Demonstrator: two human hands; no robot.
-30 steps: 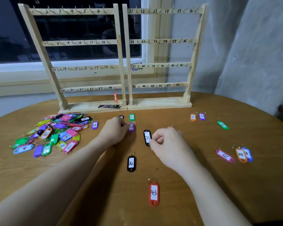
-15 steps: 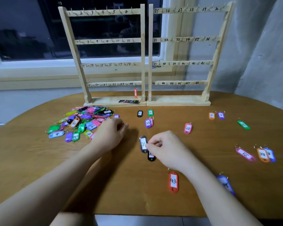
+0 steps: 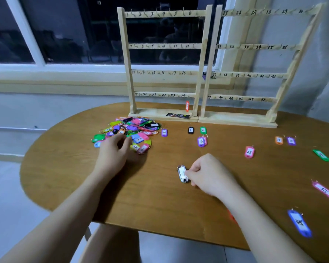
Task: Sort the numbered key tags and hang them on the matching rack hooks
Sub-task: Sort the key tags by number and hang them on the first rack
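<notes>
- Right hand (image 3: 209,172): fingers pinched on a black plastic key tag w/ white label (image 3: 182,174); tag lies flat on the round brown wooden table (image 3: 160,202), near centre. Number on label unreadable (glare/blur).
- Left hand (image 3: 113,153): at near edge of the heap of mixed-colour plastic key tags (image 3: 130,132), fingers curled, tips touching heap. Cannot tell whether it holds a tag.
- Two pale wooden hook racks, side by side at far edge of table: left rack (image 3: 164,46) w/ handwritten nos. 1–24, right rack (image 3: 254,47) nos. 25–48.
- One orange tag (image 3: 187,106) hangs at bottom rail of left rack, near no. 24. Other hooks seen bare.
- Loose tags on table, well apart from heap: black "1" tag (image 3: 190,130) just beside green "2" tag (image 3: 203,130); purple "13" tag (image 3: 201,141) touching a pink one; pink "25" tag (image 3: 249,152); blue "45" tag (image 3: 299,223) near front right edge.
- Small dark flat packet (image 3: 178,115) rests on left rack's base.
</notes>
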